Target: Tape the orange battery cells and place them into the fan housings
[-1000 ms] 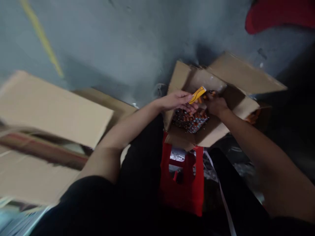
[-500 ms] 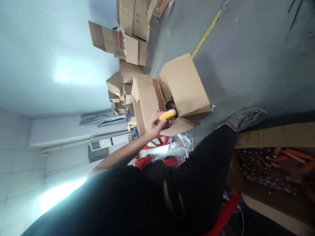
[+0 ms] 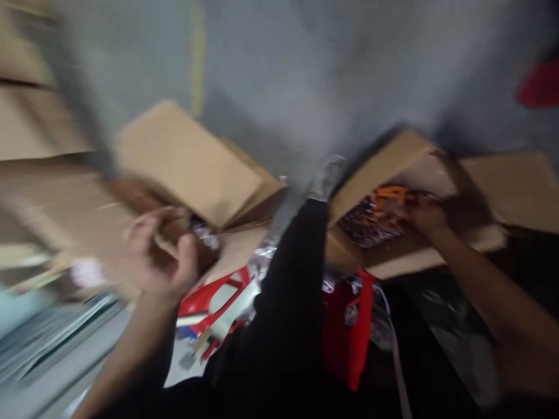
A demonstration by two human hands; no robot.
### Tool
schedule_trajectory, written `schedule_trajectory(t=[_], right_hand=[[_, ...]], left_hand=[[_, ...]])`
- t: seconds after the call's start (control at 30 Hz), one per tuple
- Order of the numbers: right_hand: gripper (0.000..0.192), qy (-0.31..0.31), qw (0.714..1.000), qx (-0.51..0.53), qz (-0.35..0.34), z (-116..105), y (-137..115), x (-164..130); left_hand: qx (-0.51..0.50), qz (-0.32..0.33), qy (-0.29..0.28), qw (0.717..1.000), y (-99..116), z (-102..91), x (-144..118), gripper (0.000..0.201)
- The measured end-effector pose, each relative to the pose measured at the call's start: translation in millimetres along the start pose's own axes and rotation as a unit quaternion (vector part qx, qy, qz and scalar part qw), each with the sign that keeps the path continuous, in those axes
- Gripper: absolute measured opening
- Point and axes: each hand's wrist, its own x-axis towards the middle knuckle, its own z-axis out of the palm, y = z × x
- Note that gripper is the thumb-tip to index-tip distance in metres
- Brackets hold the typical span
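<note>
My left hand (image 3: 163,253) hovers over the left cardboard box (image 3: 187,163), its fingers curved and apart with nothing between them. Dark shiny pieces (image 3: 204,233) show inside that box, partly covered by a flap. On the other side, my right hand (image 3: 430,215) reaches down into an open cardboard box (image 3: 393,157). Its fingers touch or nearly touch a heap of orange pieces (image 3: 388,198) and small dark shiny pieces (image 3: 367,230). Blur hides the fingertips, so I cannot make out a grip.
My black-clad leg (image 3: 283,314) and shoe (image 3: 326,177) stand between the two boxes. Red plastic items (image 3: 349,337) lie near my legs. More cardboard boxes (image 3: 39,122) stand at the left. A yellow line (image 3: 198,64) runs along the grey floor.
My view has turned down and to the right. The orange-yellow handheld object has left my left hand, which has opened over the left box. My right hand has come into view in the right box.
</note>
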Motion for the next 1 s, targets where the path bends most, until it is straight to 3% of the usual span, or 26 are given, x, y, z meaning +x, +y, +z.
schedule_trajectory(t=[0.03,0.1,0.13,0.17,0.23,0.3,0.4,0.47,0.6,0.73,0.83,0.9,1.0], right_hand=[[0.045,0.025,0.996,-0.060,0.067,-26,22,-29],[0.023,0.044,0.968,-0.162,0.186,-59,55,-74],[0.022,0.029,0.953,-0.209,0.218,-66,66,-86],[0.029,-0.002,0.937,-0.261,0.233,-69,74,-92],[0.041,-0.082,0.901,-0.364,0.220,-67,82,-90],[0.046,-0.135,0.871,-0.432,0.192,-63,83,-81],[0.046,-0.140,0.862,-0.447,0.194,-65,76,-77],[0.045,-0.132,0.861,-0.448,0.200,-67,67,-89],[0.037,-0.063,0.893,-0.423,0.143,-55,35,-162],[0.027,0.070,0.912,-0.384,0.128,-36,19,-277],[0.025,0.178,0.870,-0.389,0.246,-39,43,-336],[0.035,0.179,0.832,-0.396,0.347,-49,66,-345],[0.056,0.112,0.792,-0.421,0.428,-61,76,-324]], left_hand=[[-0.041,0.093,0.001,0.995,35,26.4,34,0.057],[-0.102,0.234,-0.127,0.959,114,88.5,98,0.053],[-0.090,0.315,-0.216,0.920,153,121.1,122,0.052],[-0.057,0.407,-0.310,0.857,189,153.1,139,0.050],[0.045,0.452,-0.380,0.805,240,210.7,154,0.041],[0.111,0.441,-0.401,0.795,265,256.0,153,0.041],[0.103,0.414,-0.389,0.816,275,304.6,149,0.052],[0.080,0.386,-0.378,0.838,275,330.5,155,0.058],[0.055,0.377,-0.374,0.846,269,368.4,165,0.069],[0.061,0.366,-0.385,0.845,265,374.5,160,0.062],[0.080,0.349,-0.407,0.841,267,371.2,158,0.053],[0.092,0.354,-0.414,0.834,267,370.5,159,0.049],[0.103,0.357,-0.428,0.824,266,370.0,164,0.046]])
